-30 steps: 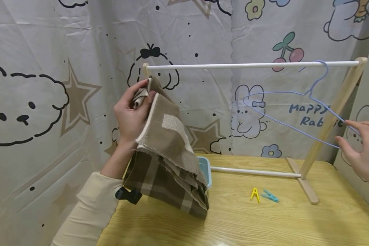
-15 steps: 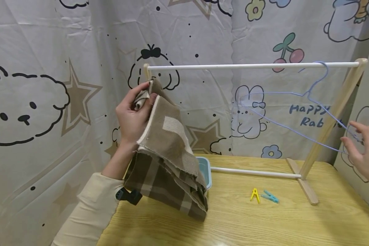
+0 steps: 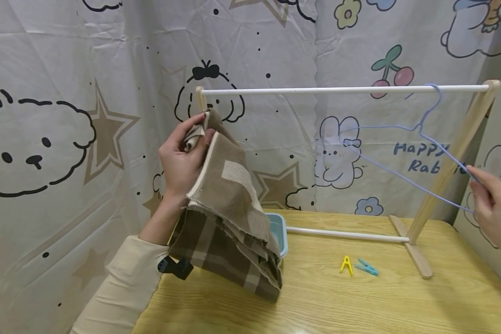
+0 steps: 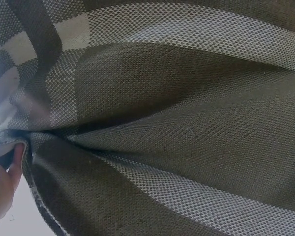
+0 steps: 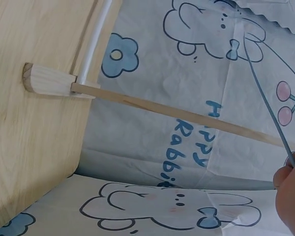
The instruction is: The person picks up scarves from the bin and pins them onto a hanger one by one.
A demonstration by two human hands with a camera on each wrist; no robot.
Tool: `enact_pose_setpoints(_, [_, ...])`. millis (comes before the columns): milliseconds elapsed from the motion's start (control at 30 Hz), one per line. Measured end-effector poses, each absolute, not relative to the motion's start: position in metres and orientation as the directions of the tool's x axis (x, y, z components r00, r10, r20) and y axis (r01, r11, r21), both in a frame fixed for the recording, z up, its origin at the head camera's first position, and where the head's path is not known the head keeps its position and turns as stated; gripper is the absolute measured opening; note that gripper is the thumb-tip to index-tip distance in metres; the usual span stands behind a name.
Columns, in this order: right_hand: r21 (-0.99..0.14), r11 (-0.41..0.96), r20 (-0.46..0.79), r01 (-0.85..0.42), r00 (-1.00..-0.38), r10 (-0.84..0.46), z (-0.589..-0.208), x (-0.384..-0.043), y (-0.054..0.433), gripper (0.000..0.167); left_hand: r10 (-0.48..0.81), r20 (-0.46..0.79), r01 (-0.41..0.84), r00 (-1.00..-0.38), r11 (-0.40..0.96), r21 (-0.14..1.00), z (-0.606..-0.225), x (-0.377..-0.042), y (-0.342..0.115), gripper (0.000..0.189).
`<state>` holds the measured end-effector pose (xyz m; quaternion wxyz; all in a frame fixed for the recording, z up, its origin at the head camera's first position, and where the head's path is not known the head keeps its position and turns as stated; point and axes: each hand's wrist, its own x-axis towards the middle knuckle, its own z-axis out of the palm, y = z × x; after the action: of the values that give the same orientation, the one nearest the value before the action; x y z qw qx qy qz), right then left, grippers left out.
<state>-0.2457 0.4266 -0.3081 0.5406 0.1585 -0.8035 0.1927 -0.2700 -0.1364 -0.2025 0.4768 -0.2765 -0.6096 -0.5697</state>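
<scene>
My left hand (image 3: 181, 160) pinches the upper corner of a brown-and-cream plaid cloth (image 3: 229, 195), raised over the table. The cloth hangs in several folded layers with raw edges. In the left wrist view the cloth (image 4: 187, 123) fills most of the picture, gathered into creases near the fingers (image 4: 2, 184). At the right edge of the head view, my right hand (image 3: 497, 199) grips one end of a thin blue wire hanger (image 3: 420, 128), whose hook loops over the rack's top bar. The right wrist view shows the hanger wire (image 5: 268, 98) running into the hand (image 5: 292, 189).
A drying rack with a white top bar (image 3: 296, 91) and wooden posts (image 3: 451, 155) stands on the wooden table (image 3: 317, 306). Yellow (image 3: 346, 266) and blue (image 3: 367, 267) clothespins lie in front. A light-blue basin (image 3: 278, 229) is partly hidden behind the cloth. Patterned curtain surrounds the table.
My right hand's fingers, spread half a second ago, have now closed on the hanger's end, and the hanger has swung slightly. My left hand and the cloth have sunk a little.
</scene>
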Motion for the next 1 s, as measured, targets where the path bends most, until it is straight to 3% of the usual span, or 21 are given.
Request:
enact_pose_setpoints(567, [-0.156, 0.861, 0.950, -0.485, -0.313, -0.004, -0.280, -0.221, 0.395, 0.030, -0.170, 0.918, 0.892, -0.357, 0.228, 0.389, -0.197, -0.263, -0.125, 0.032])
enact_pose_setpoints(867, [-0.062, 0.877, 0.949, -0.477, -0.300, -0.096, -0.286, -0.203, 0.365, 0.030, -0.196, 0.928, 0.913, -0.318, 0.200, 0.355, -0.180, -0.253, -0.114, 0.031])
enact_pose_setpoints(1000, [-0.008, 0.854, 0.951, -0.521, -0.267, -0.154, -0.294, -0.203, 0.355, 0.042, -0.176, 0.930, 0.923, -0.322, 0.158, 0.350, -0.175, -0.250, -0.106, 0.032])
